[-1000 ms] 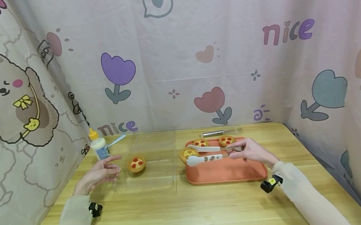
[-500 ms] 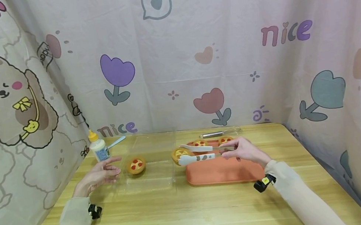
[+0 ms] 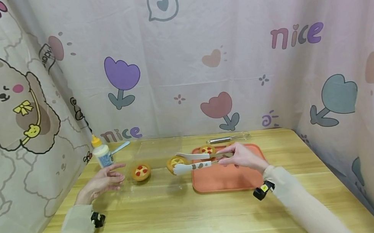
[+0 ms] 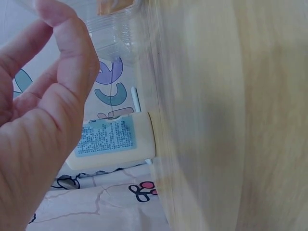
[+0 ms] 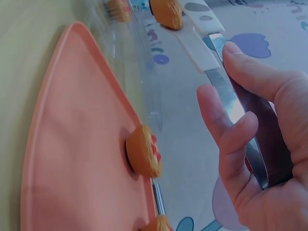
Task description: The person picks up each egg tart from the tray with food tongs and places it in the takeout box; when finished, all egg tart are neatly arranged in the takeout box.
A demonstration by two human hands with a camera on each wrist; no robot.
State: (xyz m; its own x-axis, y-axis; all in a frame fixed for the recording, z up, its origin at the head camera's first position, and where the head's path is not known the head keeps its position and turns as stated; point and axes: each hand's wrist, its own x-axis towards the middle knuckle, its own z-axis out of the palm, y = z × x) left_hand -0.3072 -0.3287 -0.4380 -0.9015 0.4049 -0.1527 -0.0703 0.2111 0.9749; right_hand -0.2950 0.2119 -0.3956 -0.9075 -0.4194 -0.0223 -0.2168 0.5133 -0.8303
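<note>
Head view: here's your right hand (image 3: 241, 157) grasping the tongs (image 3: 202, 165), and out at their tips is the yellow tart (image 3: 171, 163), up over the right-hand part of the clear box (image 3: 162, 190)! Inside the box sits a red tart (image 3: 140, 172). Over at the box's left edge, your left hand (image 3: 102, 183) is relaxed, fingers loosely bent; whether it touches the plastic, you can't tell from here. Just beyond it stands the bottle (image 3: 103, 155), blue stick (image 3: 120, 146) alongside. To the right lies the orange tray (image 3: 229, 181), a red-topped tart (image 3: 207, 150) near its far edge, and the whisk (image 3: 229, 138) behind on the table (image 3: 185, 224). Left wrist view: your loosely bent fingers fill the left side, the bottle beside them, a corner of the box above. Right wrist view: your thumb is on one metal arm of the tongs, fingers curled round the other, and the yellow tart shows between the white tips, with the box near it. Below, two tarts rest along the tray's edge.
</note>
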